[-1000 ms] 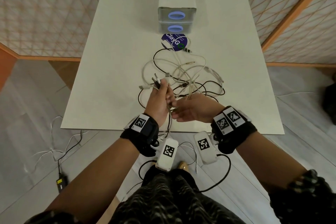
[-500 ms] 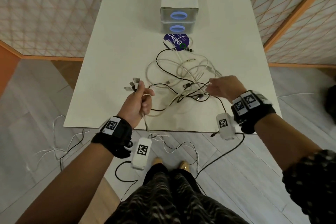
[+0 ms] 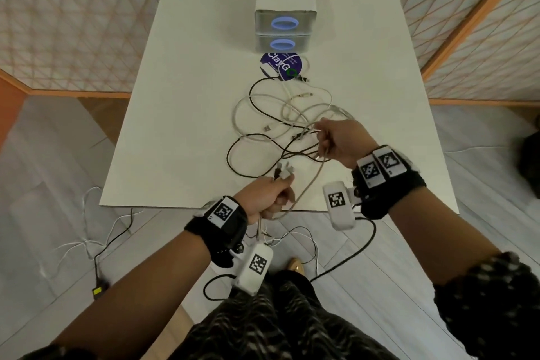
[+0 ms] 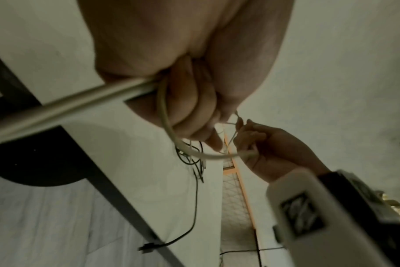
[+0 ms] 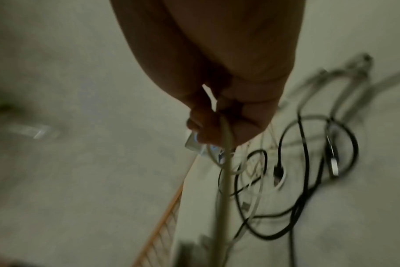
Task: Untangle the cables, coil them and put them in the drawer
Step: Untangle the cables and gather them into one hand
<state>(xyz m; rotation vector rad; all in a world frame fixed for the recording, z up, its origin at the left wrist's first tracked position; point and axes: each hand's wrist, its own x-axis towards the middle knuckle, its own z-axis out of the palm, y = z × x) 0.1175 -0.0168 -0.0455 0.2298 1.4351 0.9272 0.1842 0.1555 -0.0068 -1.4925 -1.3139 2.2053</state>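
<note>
A tangle of white and black cables (image 3: 286, 128) lies in the middle of the white table (image 3: 181, 96). My left hand (image 3: 270, 199) is near the table's front edge, fingers curled round a beige cable (image 3: 311, 184) with plug ends (image 3: 283, 169) sticking up above its fist. That cable runs up to my right hand (image 3: 336, 140), which grips it over the tangle's right side. In the left wrist view the beige cable (image 4: 171, 126) loops under the curled fingers. In the right wrist view the cable (image 5: 224, 171) hangs from the fist, black cables (image 5: 308, 171) beyond. Both drawers of the white drawer unit (image 3: 285, 9) at the far edge are closed.
A round purple disc (image 3: 280, 66) lies right in front of the drawer unit. An orange lattice railing (image 3: 73, 32) surrounds the table at the back and sides. Loose wires and a small black adapter (image 3: 98, 291) lie on the floor at the left.
My left hand has moved right and nearer the front edge with its cable. My right hand has closed on the beige cable over the tangle, and the two hands are closer together.
</note>
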